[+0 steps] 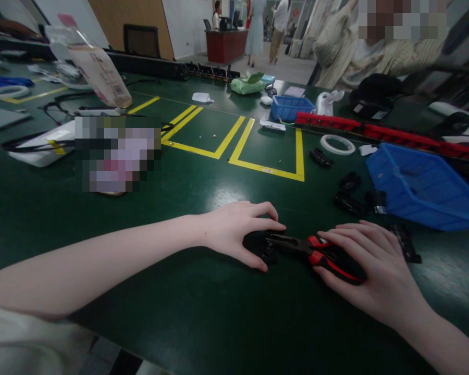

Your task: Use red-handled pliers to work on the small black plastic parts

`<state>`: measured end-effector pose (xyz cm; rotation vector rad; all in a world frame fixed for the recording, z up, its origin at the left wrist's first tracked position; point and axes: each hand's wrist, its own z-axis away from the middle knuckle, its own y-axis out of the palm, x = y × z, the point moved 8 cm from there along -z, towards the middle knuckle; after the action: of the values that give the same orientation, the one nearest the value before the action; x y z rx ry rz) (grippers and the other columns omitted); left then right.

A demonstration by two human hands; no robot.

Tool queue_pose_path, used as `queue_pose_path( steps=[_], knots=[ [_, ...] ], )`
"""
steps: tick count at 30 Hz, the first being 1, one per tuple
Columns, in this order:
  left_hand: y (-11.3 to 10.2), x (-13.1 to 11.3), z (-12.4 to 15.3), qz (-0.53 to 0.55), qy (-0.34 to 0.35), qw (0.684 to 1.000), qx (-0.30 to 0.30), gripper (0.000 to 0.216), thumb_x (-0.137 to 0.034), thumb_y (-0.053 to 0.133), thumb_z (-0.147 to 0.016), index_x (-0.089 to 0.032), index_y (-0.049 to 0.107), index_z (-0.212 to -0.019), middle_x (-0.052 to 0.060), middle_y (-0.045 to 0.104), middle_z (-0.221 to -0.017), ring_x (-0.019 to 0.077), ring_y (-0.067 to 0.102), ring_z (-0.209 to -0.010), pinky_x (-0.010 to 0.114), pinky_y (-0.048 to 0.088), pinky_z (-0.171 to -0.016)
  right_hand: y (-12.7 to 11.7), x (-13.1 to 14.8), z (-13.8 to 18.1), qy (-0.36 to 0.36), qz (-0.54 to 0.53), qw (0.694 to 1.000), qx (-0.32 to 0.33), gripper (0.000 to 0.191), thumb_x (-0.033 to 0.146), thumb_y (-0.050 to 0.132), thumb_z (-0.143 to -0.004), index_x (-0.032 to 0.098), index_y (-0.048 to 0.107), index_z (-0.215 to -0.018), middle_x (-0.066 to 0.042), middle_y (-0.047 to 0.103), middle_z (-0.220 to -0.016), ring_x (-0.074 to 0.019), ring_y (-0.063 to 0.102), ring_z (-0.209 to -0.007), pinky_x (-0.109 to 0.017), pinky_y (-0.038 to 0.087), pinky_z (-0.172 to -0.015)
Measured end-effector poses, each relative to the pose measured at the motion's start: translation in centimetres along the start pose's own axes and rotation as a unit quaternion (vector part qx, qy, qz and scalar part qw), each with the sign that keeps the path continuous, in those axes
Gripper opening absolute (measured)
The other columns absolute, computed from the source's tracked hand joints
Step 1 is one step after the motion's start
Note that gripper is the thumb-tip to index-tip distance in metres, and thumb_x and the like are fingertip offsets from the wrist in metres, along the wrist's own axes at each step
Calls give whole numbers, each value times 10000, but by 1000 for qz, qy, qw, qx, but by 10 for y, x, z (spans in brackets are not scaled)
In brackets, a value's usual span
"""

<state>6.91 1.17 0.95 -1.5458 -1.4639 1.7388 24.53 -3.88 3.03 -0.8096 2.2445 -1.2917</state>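
My left hand [238,229] curves its thumb and fingers around a small black part [269,251], steadying it low over the green table. The part's exact kind is too dark to make out. In my right hand [375,265] are red-and-black needle-nose pliers [316,250], their handles lying between thumb and fingers. The long jaws point left and reach the upper side of the black part. Whether the jaws grip it I cannot tell. Beyond my right hand lie several black pieces [348,203], and another black piece [406,244] is partly behind the fingers.
A large blue bin [426,187] stands tilted at right, near a white ring [337,145] and a red strip [359,127]. Farther back are a smaller blue bin [291,108] and a green packet [247,84]. At left are a phone [121,156] and a bottle [101,73]. A person sits opposite.
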Motion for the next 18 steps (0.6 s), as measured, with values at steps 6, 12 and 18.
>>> queue_pose_path(
  steps=[6, 12, 18],
  knots=[
    [1, -1, 0, -12, 7, 1000, 0, 755, -561, 760, -780, -143, 539, -1369, 152, 559, -1330, 297, 643, -1053, 392, 513, -861, -7, 4, -2, -3, 36, 999, -12, 364, 368, 618, -871, 186, 576, -1184, -106, 708, -1006, -275, 655, -885, -465, 420, -831],
    [0, -1, 0, -19, 2, 1000, -4, 751, -581, 748, -781, -148, 545, -1359, 151, 567, -1319, 300, 652, -1038, 394, 516, -860, -6, 8, 1, 6, 11, 1000, -1, 333, 378, 608, -882, 200, 581, -1162, -91, 705, -993, -268, 648, -874, -442, 408, -788],
    [0, -1, 0, -22, 7, 1000, -9, 755, -562, 753, -792, -122, 542, -1368, 165, 565, -1309, 298, 648, -1043, 391, 522, -858, -11, 14, 1, -12, 36, 999, -3, 302, 359, 604, -885, 164, 602, -1116, -121, 698, -962, -284, 631, -847, -444, 392, -751]
  ],
)
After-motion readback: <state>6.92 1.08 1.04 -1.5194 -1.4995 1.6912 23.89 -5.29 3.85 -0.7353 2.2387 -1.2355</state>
